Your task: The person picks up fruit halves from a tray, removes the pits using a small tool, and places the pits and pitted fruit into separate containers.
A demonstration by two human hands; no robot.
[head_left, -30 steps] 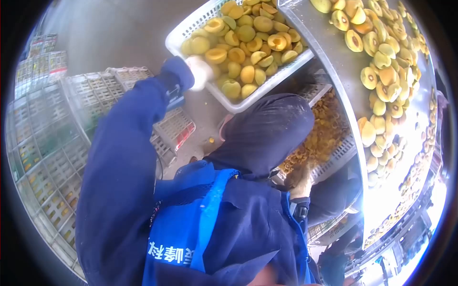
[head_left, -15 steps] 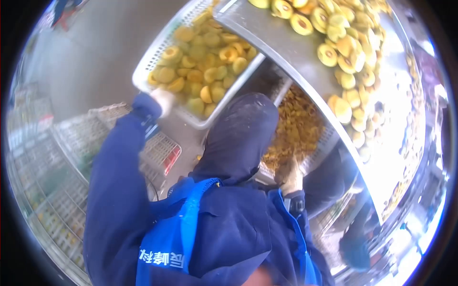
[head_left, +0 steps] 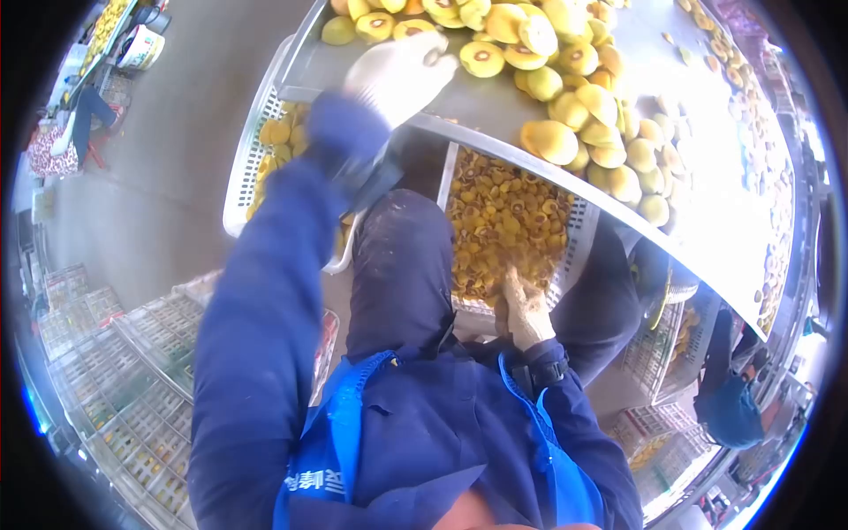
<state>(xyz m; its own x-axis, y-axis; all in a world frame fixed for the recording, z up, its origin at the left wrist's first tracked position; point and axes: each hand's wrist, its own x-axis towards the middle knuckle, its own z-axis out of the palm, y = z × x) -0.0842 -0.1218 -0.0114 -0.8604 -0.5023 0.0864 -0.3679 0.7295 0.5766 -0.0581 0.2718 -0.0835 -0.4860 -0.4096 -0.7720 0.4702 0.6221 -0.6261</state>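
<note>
My left hand [head_left: 397, 78], in a white glove, is over the near left edge of the metal table [head_left: 495, 104], just beside several halved yellow peaches [head_left: 483, 59]. Its fingers are curled, and anything inside them is hidden. Lower down, my right hand [head_left: 528, 311], in a stained glove, hangs at the near rim of a white crate of small yellow-brown fruit pieces [head_left: 508, 216]. Its fingers point down into the crate, bunched together and slightly blurred; whatever they hold cannot be made out. Partly under my left arm stands a white perforated crate [head_left: 237, 190] with peach halves inside.
The table's raised metal edge [head_left: 618, 205] runs across above my knees. Stacked plastic crates [head_left: 132, 353] stand at lower left, and more crates [head_left: 658, 353] are at right. Another person [head_left: 75, 132] is at the far left, by a white bucket [head_left: 140, 47].
My left hand has moved up and right, from the rim of the peach crate to the tabletop. My view has shifted left, and my right hand stays at the crate of pieces.
</note>
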